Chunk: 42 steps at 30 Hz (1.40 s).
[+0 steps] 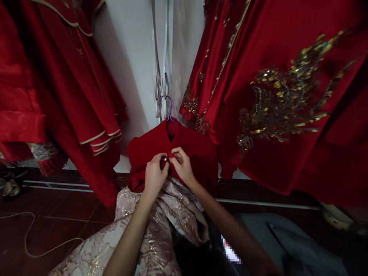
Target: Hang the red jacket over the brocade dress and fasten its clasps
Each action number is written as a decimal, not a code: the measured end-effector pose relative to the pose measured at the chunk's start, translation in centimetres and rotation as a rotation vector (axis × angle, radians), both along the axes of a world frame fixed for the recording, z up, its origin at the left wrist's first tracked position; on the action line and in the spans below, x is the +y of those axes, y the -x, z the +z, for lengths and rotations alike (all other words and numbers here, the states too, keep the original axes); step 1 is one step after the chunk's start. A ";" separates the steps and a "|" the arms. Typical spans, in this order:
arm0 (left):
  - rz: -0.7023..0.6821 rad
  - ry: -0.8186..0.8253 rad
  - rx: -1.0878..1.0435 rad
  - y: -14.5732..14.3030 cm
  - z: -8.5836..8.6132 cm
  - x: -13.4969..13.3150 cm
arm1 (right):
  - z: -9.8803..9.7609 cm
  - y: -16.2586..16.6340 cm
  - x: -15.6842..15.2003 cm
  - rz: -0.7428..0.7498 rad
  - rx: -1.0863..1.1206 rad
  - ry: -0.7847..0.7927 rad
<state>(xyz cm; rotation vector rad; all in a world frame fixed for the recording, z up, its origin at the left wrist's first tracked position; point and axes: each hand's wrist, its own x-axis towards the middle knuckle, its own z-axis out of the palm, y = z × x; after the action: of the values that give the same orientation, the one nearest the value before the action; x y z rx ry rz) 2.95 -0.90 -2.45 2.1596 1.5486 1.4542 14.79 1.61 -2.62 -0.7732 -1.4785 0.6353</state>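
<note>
A dark red garment [195, 143] with a V-shaped neckline hangs in front of me on a purple hanger [170, 111]. My left hand [155, 170] pinches the cloth at the front opening, just below the neckline. Right beside it, my right hand [181, 164] grips the other edge of the same opening with thumb and fingers. A small shiny bead or button shows between the fingertips, too small to make out well. Below my hands lies a pale pink brocade garment [149, 234] with gold floral pattern, draped toward me.
Red garments with cream trim [92, 111] hang at the left. On the right hangs a red dress with gold sequins [276, 103]. White metal scrollwork [157, 57] stands behind the hanger. A white cable [28, 245] and a pair of shoes [10, 188] lie on the floor.
</note>
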 end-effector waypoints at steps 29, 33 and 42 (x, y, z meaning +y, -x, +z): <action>-0.002 -0.072 0.139 1.7 1.2 -0.6 | -0.9 -1.0 -1.3 -0.086 0.052 0.112; 0.005 -0.065 0.270 1.8 2.1 -0.4 | -0.9 -0.9 -1.2 -0.097 0.062 0.100; -0.101 -0.078 0.394 1.6 2.9 0.3 | -1.0 -1.2 -1.2 -0.068 0.083 0.114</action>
<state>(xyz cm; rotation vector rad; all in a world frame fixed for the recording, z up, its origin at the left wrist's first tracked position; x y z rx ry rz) 1.35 -0.61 0.44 2.6524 1.4793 1.1247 15.96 0.43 -3.58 -0.8712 -1.3437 0.6972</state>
